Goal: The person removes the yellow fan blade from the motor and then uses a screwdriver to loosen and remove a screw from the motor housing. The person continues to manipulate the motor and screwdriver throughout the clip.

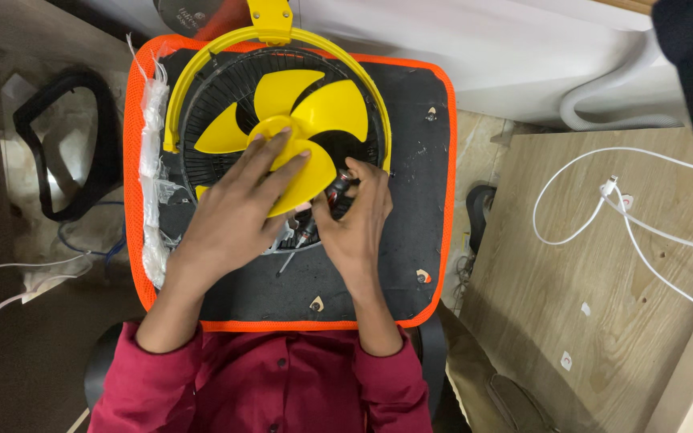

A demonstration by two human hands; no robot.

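Red sleeves (258, 385) sit closest, above them the black orange-edged mat (419, 144) carrying the fan (282, 120); my left hand (238, 208) lies flat, fingers spread, on the yellow blades (314, 108), while my right hand (354, 224) pinches a small screwdriver (306, 236) beside the hub

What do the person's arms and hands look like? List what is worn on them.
Both arms wear dark red sleeves pushed up toward the elbows, part of a buttoned shirt of the same colour. The forearms are bare. The left hand and right hand are bare too: no gloves, and no rings, watch or bands visible.
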